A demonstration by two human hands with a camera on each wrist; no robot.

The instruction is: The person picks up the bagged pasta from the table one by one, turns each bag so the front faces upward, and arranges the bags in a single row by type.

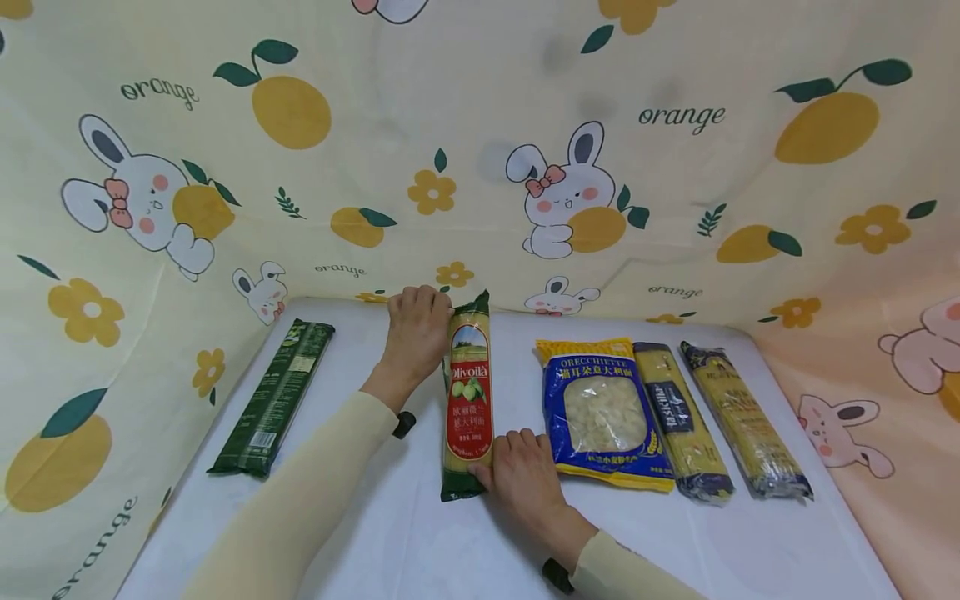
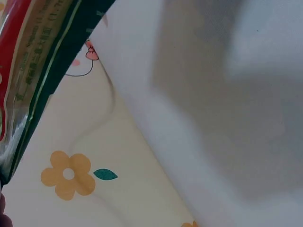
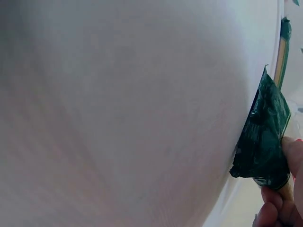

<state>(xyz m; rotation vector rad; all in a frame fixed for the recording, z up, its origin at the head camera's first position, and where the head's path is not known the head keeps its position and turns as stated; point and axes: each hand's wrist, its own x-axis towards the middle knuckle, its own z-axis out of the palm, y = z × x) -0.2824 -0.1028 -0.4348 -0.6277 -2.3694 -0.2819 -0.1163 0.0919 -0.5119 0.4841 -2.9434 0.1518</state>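
Observation:
A spaghetti packet (image 1: 469, 392) with a red label and dark green ends stands out at the middle of the table, its long side running away from me. My left hand (image 1: 420, 329) grips its far end, fingers bent over the upper left edge. Low on the right side, my right hand (image 1: 525, 475) holds the near end between thumb and fingers. The right wrist view shows the green crimped end (image 3: 262, 137) poking out past the thumb (image 3: 292, 153). Only part of the packet's side (image 2: 42, 52) appears in the left wrist view, with fingertips at the lower corner.
A dark green packet (image 1: 273, 400) lies at the left. To the right are a blue and yellow orecchiette bag (image 1: 606, 412), a pasta packet with a dark label (image 1: 681, 421) beside it, and another long pasta packet (image 1: 742, 421). Patterned cloth (image 1: 465, 108) rises behind the white table (image 1: 405, 542).

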